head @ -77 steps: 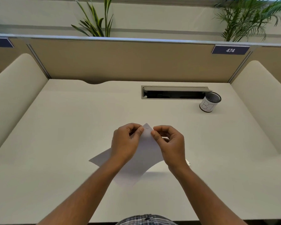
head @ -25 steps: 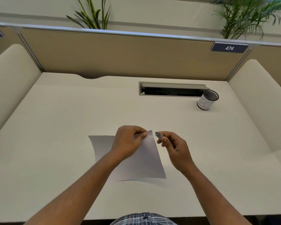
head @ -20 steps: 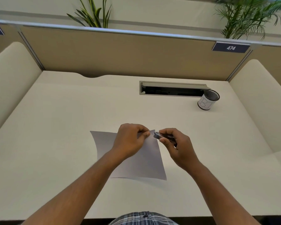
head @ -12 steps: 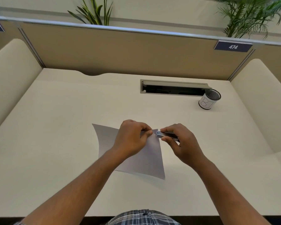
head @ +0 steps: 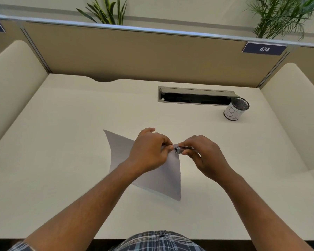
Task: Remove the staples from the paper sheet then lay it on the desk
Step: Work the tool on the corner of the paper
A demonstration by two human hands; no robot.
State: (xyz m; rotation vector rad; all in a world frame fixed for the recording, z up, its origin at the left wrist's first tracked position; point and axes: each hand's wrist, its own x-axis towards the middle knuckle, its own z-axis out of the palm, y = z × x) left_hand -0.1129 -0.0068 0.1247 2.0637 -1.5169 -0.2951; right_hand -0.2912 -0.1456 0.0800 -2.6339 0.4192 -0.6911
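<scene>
Since half a second ago both hands have stayed at the same corner of the sheet, with the paper's far-left corner now swung a little farther up and the near edge lifted more steeply off the surface. The left hand (head: 149, 151) pinches the top right corner of the thin white paper sheet (head: 158, 178), its fingers (head: 168, 148) closed together on that corner, so the sheet hangs curved and tilted above the cream tabletop (head: 62, 142), casting a soft shadow beneath its lower edge. The right hand (head: 205, 156) grips a small silver metal staple remover (head: 182, 149), fingers clamped round its body, and the tool's tip touches the paper's corner just beside the left fingertips. Any staple there is too small to make out. Well apart, at the far right of the tabletop, stands a black mesh pen cup wrapped in a white label (head: 236, 109), just beside the right end of a grey rectangular cable slot (head: 194, 96) set into the surface. Behind runs a tan partition panel (head: 134, 55) bearing a dark blue number plate reading 474 (head: 264, 49), with green leafy plants (head: 283, 13) rising beyond it. A plaid-patterned garment (head: 158, 241) shows at the bottom edge.
</scene>
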